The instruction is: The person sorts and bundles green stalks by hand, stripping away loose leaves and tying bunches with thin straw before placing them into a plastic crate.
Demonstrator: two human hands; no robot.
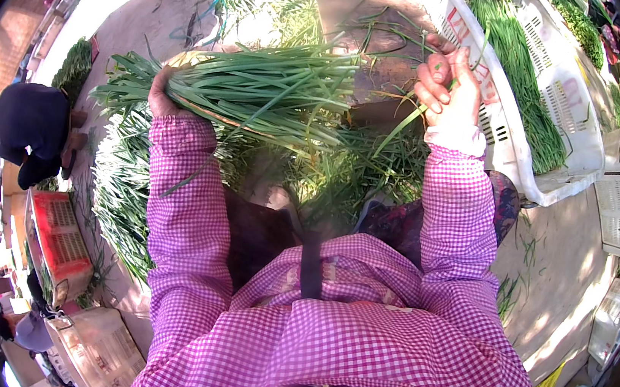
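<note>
My left hand (165,92) is wrapped around a thick bunch of long flat green leaves (264,93), which look like garlic chives. The bunch lies sideways, its pale ends fanned toward my right hand. My right hand (448,86) is held apart from the bunch, beside a white plastic crate, with its fingers curled on a few loose leaf blades (406,127). Stray blades and yellowed bits lie over a brown board or box (382,84) between my hands. Below the bunch, loose trimmings (340,180) cover the ground between my feet.
The white crate (513,142) at right holds neatly laid green stalks (520,85). A large heap of leaves (124,184) lies by my left arm. A red-faced crate (61,239) and a pale crate (97,347) stand at left. Another person (30,130) crouches there.
</note>
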